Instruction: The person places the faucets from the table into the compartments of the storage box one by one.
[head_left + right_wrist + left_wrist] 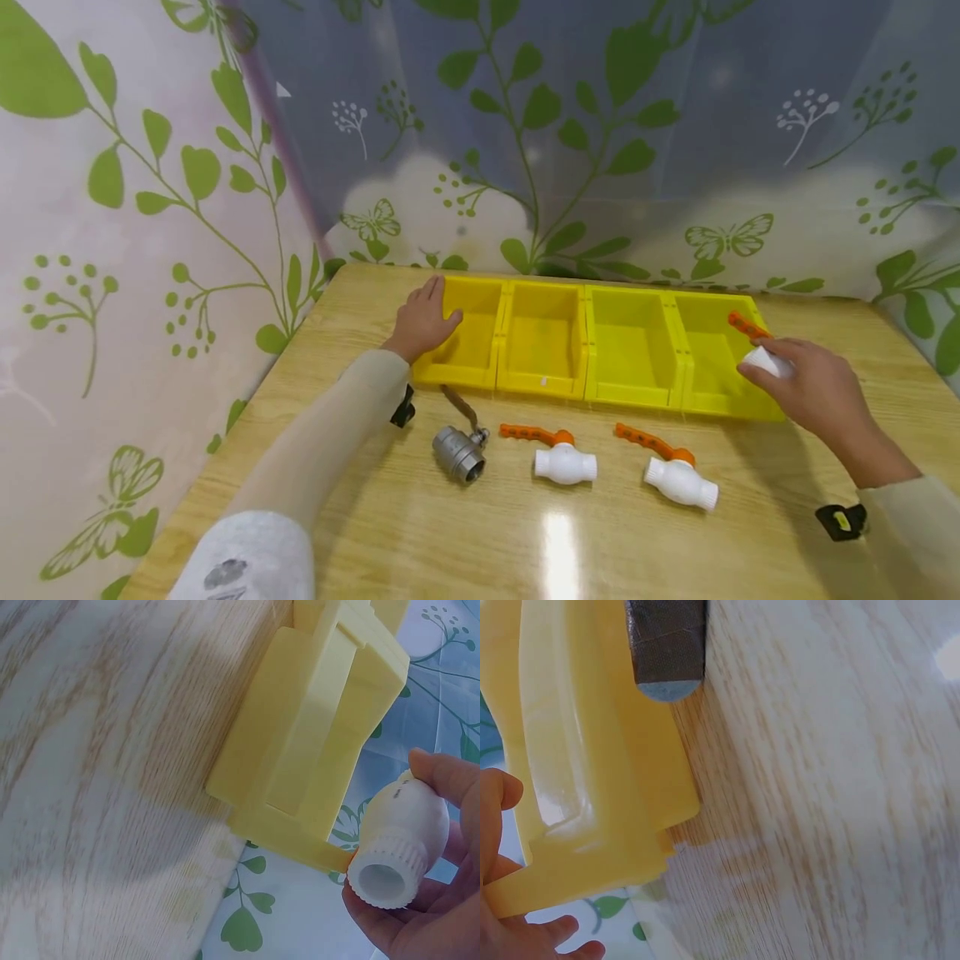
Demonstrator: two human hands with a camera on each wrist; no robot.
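My right hand (821,390) holds a white plastic ball valve (401,832) with an orange lever, above the right end of the yellow bin row (540,390). Thumb and fingers are around its body, and one ribbed opening shows in the right wrist view. At the left end, my left hand (423,321) rests over the bin's side wall (562,889), thumb on the inner side and loosely extended fingers on the outer. In front of the bins lie a metal ball valve (459,454) with a brown lever and two white ball valves (566,464) (681,483) with orange levers.
Four joined compartments make up the bin row, standing near the back of the wooden table (450,550). A patterned curtain (600,167) hangs behind it, and another leafy cloth (150,250) hangs at the left. A bright reflection lies on the tabletop.
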